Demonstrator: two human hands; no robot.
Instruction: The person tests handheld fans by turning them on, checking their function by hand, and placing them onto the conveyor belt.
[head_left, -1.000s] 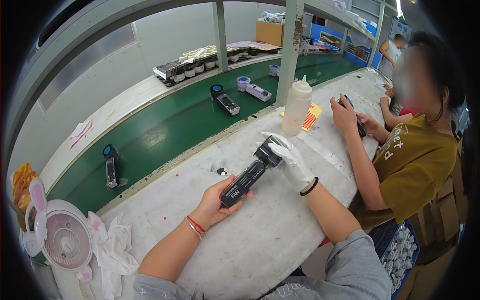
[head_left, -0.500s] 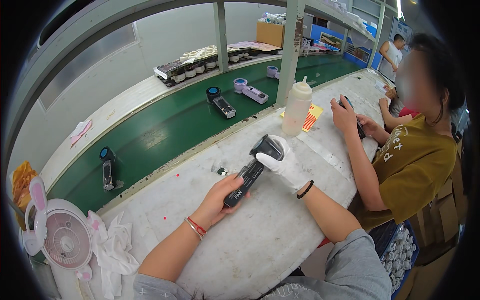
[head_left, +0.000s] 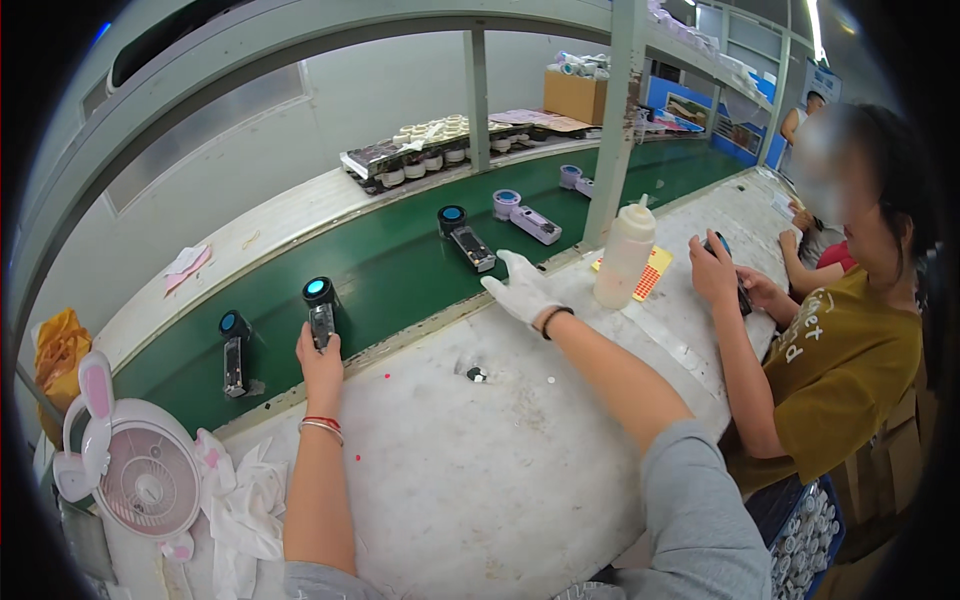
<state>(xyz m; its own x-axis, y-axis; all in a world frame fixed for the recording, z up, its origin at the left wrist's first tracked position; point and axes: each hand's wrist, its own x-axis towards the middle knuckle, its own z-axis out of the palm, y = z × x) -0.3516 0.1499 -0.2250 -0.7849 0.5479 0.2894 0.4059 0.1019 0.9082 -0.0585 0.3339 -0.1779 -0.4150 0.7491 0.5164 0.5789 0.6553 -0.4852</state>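
Observation:
My bare left hand [head_left: 320, 365] is closed round the handle end of a black handheld fan [head_left: 320, 295], holding it over the near side of the green belt [head_left: 390, 270]. The fan's round head, with a blue centre, points away from me. My white-gloved right hand [head_left: 523, 290] is stretched out at the belt's near edge, fingers apart and nothing in them. Just beyond its fingertips lies another black handheld fan [head_left: 467, 243]. A purple handheld fan [head_left: 527, 218] rests farther right on the belt, and one more black fan [head_left: 233, 355] lies left of my left hand.
A squeeze bottle [head_left: 625, 255] stands right of my glove beside a yellow sticker sheet [head_left: 653, 275]. A metal post [head_left: 612, 150] rises behind it. A bunny-eared pink fan [head_left: 148, 485] and white cloth [head_left: 240, 505] sit at left. At right, a co-worker [head_left: 840, 370] holds a dark object.
The black fan, earlier between both hands over the table, has moved left and away to the belt in my left hand. My right hand has let go and reached forward to the belt's edge.

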